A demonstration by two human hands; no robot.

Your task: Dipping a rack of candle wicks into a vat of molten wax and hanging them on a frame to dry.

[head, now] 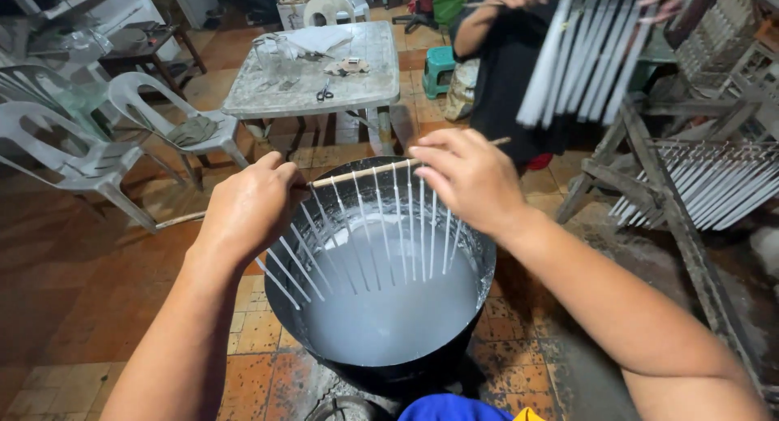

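Holding a thin wooden stick [365,172] level over a black metal vat [284,307], I am gripping it with both hands: my left hand [247,206] is curled closed around the stick's left end, and my right hand [466,177] is lying over its right part with the fingers [434,163] pressing down on it, the tip of the stick poking out beyond my knuckles. A row of thin white tapers [381,226] is hanging from the stick, slanting down toward the pale liquid wax [389,307] that is filling the vat; whether their tips are touching the surface I cannot tell. Across the vat another person [503,72] in dark clothes is lifting a second stick with thicker white candles [584,56] dangling from it. More candles are resting on a wooden rack [649,185] at the right. Beyond the vat's far rim a grey table [316,88] is standing with scissors [324,92] lying on its near edge, and white plastic chairs [97,137] are sitting to its left.
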